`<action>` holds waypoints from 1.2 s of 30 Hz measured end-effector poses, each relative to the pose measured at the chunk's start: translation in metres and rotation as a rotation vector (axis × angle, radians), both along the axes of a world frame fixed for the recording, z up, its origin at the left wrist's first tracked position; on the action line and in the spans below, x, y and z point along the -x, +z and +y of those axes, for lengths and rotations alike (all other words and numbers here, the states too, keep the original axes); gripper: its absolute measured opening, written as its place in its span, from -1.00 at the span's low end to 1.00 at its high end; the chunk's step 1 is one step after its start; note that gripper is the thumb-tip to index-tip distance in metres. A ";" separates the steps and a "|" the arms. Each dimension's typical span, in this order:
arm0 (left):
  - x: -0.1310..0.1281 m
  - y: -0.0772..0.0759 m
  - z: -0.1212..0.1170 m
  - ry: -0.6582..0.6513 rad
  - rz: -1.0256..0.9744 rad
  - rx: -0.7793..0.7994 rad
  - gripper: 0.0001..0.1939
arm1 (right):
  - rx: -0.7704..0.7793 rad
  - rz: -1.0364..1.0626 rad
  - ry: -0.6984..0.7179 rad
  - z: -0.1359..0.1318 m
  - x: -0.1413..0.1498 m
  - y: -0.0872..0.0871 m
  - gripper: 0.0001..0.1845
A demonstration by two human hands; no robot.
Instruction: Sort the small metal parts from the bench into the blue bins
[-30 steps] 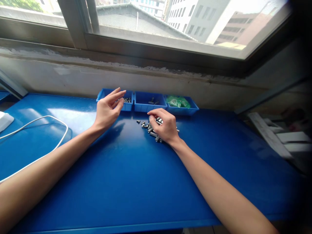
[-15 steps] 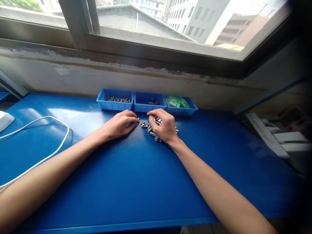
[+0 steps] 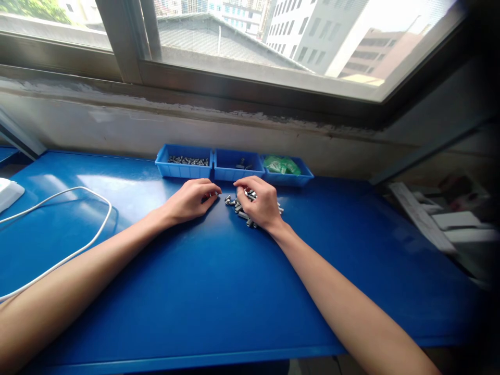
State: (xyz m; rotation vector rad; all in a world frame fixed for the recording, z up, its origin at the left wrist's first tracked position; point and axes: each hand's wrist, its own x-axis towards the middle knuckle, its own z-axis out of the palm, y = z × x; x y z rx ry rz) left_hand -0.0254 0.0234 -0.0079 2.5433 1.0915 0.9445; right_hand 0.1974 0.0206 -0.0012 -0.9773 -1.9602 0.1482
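Observation:
My left hand (image 3: 193,199) is above the blue table, its thumb and index finger pinched on a small metal piece whose bright end shows at the fingertips. Just to the right, my right hand (image 3: 261,202) is curled over a pile of silvery metal parts (image 3: 242,213), short and rod-like, and covers much of it. Its thumb and forefinger bend toward each other; what they hold, if anything, is too small to make out. At the pile's left edge, between the two hands, lies a shiny screw-like part (image 3: 228,200).
Along the wall stand a blue bin of small screws (image 3: 161,165), a blue bin with a few dark metal parts (image 3: 222,169) and a blue bin holding a green plastic bag (image 3: 282,165). A white cable (image 3: 102,224) loops over the blue table (image 3: 203,307) at left.
My left hand has turned slightly, showing a rounder gap between thumb and index finger. My right hand stays over the pile, its fingertips slightly shifted. The view has shifted a little.

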 end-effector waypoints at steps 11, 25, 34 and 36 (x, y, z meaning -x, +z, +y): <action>0.004 0.007 -0.004 0.069 -0.060 -0.014 -0.74 | 0.034 0.031 0.001 0.000 -0.001 0.001 -0.85; -0.001 0.013 0.000 0.021 -0.472 0.499 -0.58 | 0.036 0.037 0.005 0.001 -0.001 0.000 -0.85; 0.013 0.025 0.016 0.316 -0.798 0.213 -0.49 | 0.050 0.033 0.002 0.001 -0.001 -0.001 -0.85; 0.012 0.023 0.014 0.277 -0.725 0.145 -0.53 | 0.055 0.026 0.000 0.001 -0.001 -0.001 -0.85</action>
